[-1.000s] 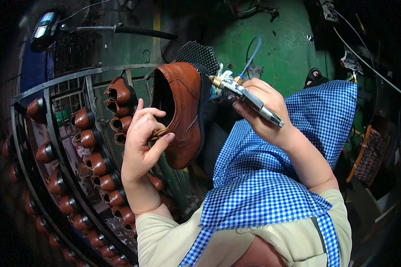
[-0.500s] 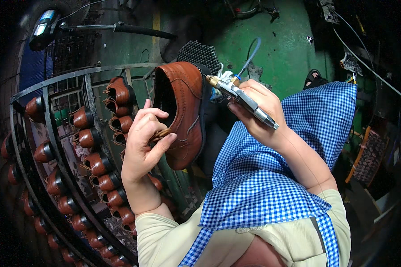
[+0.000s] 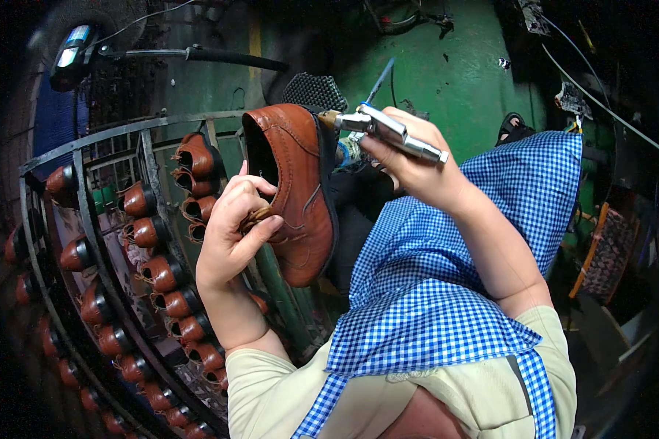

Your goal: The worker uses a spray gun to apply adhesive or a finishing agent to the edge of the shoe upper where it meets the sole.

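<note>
A brown leather lace-up shoe (image 3: 300, 175) with a dark sole hangs in the middle, toe toward me and its opening facing left. My left hand (image 3: 231, 230) is closed at the edge of that opening, with a bunch of brown lace (image 3: 258, 218) between thumb and fingers; some fingertips are partly hidden. In my right hand (image 3: 421, 157) is a silver spray gun (image 3: 384, 130) with a brass-coloured nozzle. The nozzle lies close to the heel end of the shoe; whether it touches I cannot tell. A blue hose rises from the gun.
At the left a metal rack (image 3: 88, 197) carries rows of similar brown shoes (image 3: 165, 271). A dark bumpy mat-like piece (image 3: 315, 91) lies beyond the held shoe. A lamp (image 3: 73, 55) on an arm is at the upper left. The floor (image 3: 468, 66) is green.
The shoe has shifted slightly left and down. The spray gun has moved a little left and turned, showing more of its side. Both hands keep their hold.
</note>
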{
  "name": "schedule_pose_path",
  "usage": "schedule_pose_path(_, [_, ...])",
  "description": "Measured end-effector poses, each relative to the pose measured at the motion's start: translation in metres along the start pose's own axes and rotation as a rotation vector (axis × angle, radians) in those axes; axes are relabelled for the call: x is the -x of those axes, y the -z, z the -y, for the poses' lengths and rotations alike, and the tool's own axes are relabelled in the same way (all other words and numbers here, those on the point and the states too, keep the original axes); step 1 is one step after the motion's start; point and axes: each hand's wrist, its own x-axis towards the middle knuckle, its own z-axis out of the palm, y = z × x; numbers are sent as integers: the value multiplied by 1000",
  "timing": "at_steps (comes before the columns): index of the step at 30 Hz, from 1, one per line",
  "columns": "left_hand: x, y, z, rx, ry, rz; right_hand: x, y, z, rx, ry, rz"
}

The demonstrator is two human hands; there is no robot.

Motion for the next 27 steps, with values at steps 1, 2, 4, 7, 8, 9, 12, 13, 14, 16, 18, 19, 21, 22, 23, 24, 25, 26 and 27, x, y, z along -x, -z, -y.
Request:
schedule_pose_path(1, [0,0,1,-2,0,4,-4,3,-3,-44,-6,-5])
schedule_pose_path(2, [0,1,1,-12,-8,6,-7,5,-6,-88,-26,-10])
schedule_pose_path(4, [0,1,2,-19,-20,19,-7,11,-9,-89,-63,4])
schedule_pose_path(7, [-1,3,4,-40,-44,17,-2,11,-14,-44,45,-16])
schedule_pose_path(8, [-1,4,5,-55,-49,17,1,12,-16,-62,9,-14])
schedule_pose_path(9, [-1,5,5,-64,-56,25,5,13,-19,-80,-26,-11])
schedule_pose_path(12, [3,9,7,-111,-64,49,16,23,-33,-87,-103,-144])
schedule_pose_path(13, [5,9,7,-119,-61,48,17,29,-40,-141,-113,-246])
schedule_pose_path(14, [5,9,7,-138,-54,49,16,34,-49,-196,-125,-360])
schedule_pose_path(16, [6,10,6,-163,-72,44,21,39,-65,50,-100,-335])
schedule_pose_path(18, [4,9,1,-201,-54,45,27,35,-82,424,-48,-267])
schedule_pose_path(19, [3,8,-3,-226,-33,43,32,26,-90,417,5,-183])
schedule_pose_path(21, [1,6,-17,-308,-12,10,38,7,-103,535,77,-65])
schedule_pose_path(22, [0,2,-24,-366,-15,-24,42,-5,-107,579,32,4])
schedule_pose_path(23, [0,-3,-32,-435,-11,-54,44,-16,-110,628,-12,71])
schedule_pose_path(24, [-2,-9,-38,-475,38,-114,45,-24,-111,681,-95,153])
schedule_pose_path(25, [-4,-15,-44,-524,89,-177,46,-28,-108,661,-4,152])
schedule_pose_path(26, [-5,-20,-49,-583,130,-245,48,-28,-103,656,-38,219])
schedule_pose_path(27, [-11,-23,-48,-572,82,-271,50,-22,-94,593,6,211])
